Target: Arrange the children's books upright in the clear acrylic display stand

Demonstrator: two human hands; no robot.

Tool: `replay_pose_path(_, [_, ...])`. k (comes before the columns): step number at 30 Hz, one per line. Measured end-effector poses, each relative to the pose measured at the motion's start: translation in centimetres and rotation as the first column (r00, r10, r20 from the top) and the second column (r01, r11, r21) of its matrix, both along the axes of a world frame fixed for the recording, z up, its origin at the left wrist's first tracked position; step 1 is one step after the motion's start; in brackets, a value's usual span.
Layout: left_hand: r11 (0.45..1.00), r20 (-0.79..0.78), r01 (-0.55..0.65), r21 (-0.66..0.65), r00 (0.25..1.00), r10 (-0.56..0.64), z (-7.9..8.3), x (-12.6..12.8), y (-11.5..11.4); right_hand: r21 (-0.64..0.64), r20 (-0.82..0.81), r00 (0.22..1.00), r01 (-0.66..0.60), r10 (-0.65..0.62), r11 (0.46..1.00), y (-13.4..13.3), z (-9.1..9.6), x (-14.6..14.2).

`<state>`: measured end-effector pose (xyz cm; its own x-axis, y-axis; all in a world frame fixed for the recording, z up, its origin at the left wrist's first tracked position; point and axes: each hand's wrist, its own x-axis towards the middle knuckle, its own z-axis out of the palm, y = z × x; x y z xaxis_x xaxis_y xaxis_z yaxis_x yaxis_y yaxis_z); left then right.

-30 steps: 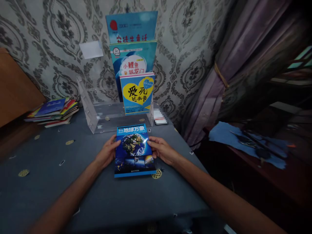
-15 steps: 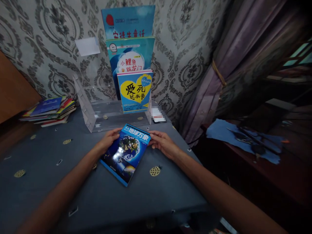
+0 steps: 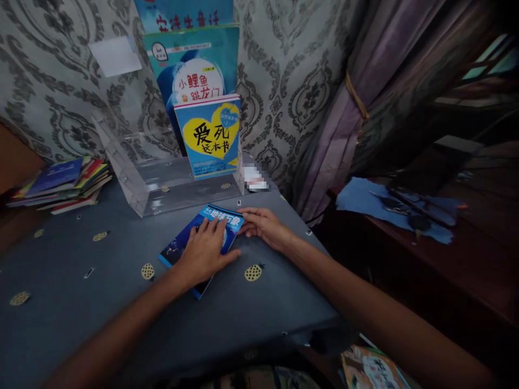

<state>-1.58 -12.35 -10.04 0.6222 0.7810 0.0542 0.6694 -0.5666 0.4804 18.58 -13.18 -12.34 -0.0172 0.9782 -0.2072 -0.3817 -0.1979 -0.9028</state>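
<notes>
A blue book with an earth picture (image 3: pixel 183 246) lies turned at an angle on the grey tablecloth (image 3: pixel 121 302). My left hand (image 3: pixel 206 250) lies flat on its cover with fingers spread. My right hand (image 3: pixel 263 225) touches the book's upper right corner, fingers stretched along its edge. Behind stands a clear acrylic book stand (image 3: pixel 133 178) with three books one behind the other, the front one showing a yellow heart (image 3: pixel 211 136).
A stack of colourful books (image 3: pixel 60 183) lies at the left by the wall. A purple curtain (image 3: pixel 344 108) hangs to the right. A dark side table with a blue cloth (image 3: pixel 373 202) is beyond the table's right edge. Another book (image 3: pixel 368 370) lies below.
The blue book has been turned counterclockwise and laid flat. My left hand moved from its side edge onto the cover. The camera view has shifted downward and right.
</notes>
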Motion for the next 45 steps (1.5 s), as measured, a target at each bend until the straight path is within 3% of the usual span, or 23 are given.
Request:
replay_pose_path(9, [0.999, 0.153, -0.014, -0.033, 0.988, 0.019, -0.8, 0.1, 0.4, -0.05, 0.003, 1.0, 0.015, -0.015, 0.999, 0.0, 0.3, -0.1])
replay_pose_path(19, [0.995, -0.013, -0.032, 0.096, 0.999, 0.034, -0.6, 0.5, -0.6, 0.041, 0.051, 0.999, 0.008, -0.01, 0.999, 0.2, -0.7, 0.0])
replay_pose_path(22, [0.99, 0.005, -0.043, 0.135, 0.999, 0.043, -0.2, -0.3, 0.5, 0.07, 0.074, 0.997, 0.012, -0.017, 0.997, 0.4, -1.4, 0.1])
replay_pose_path(25, [0.976, 0.067, -0.149, 0.156, 0.988, 0.14, -0.1, -2.0, 3.0, 0.078, 0.093, 0.996, 0.007, -0.014, 0.997, 0.4, -1.7, 0.1])
replay_pose_path(29, [0.963, 0.313, -0.266, -0.051, 0.911, 0.268, -1.0, -4.3, 6.8, 0.106, 0.097, 0.995, 0.024, -0.035, 0.994, 0.1, -1.4, 0.0])
replay_pose_path(34, [0.903, 0.492, -0.214, -0.372, 0.78, 0.387, -1.3, -5.2, 8.9, 0.125, 0.058, 0.995, 0.078, -0.086, 0.989, -0.4, -0.9, -0.3])
replay_pose_path(36, [0.842, 0.506, -0.142, -0.521, 0.743, 0.438, -1.0, -5.1, 8.7, 0.128, 0.035, 0.993, 0.107, -0.112, 0.986, -0.4, -0.7, -0.4])
replay_pose_path(39, [0.695, 0.51, -0.015, -0.718, 0.668, 0.541, -0.8, -4.6, 8.1, 0.124, -0.006, 0.987, 0.16, -0.161, 0.979, -0.2, -0.3, -0.5])
replay_pose_path(41, [0.646, 0.535, 0.024, -0.763, 0.585, 0.61, -0.8, -4.1, 7.6, 0.112, -0.041, 0.982, 0.188, -0.184, 0.976, -0.1, -0.2, -0.6])
replay_pose_path(45, [0.67, 0.618, 0.05, -0.74, 0.445, 0.649, -0.7, -3.1, 6.8, 0.08, -0.085, 0.984, 0.163, -0.156, 0.983, -0.3, -0.2, -1.4])
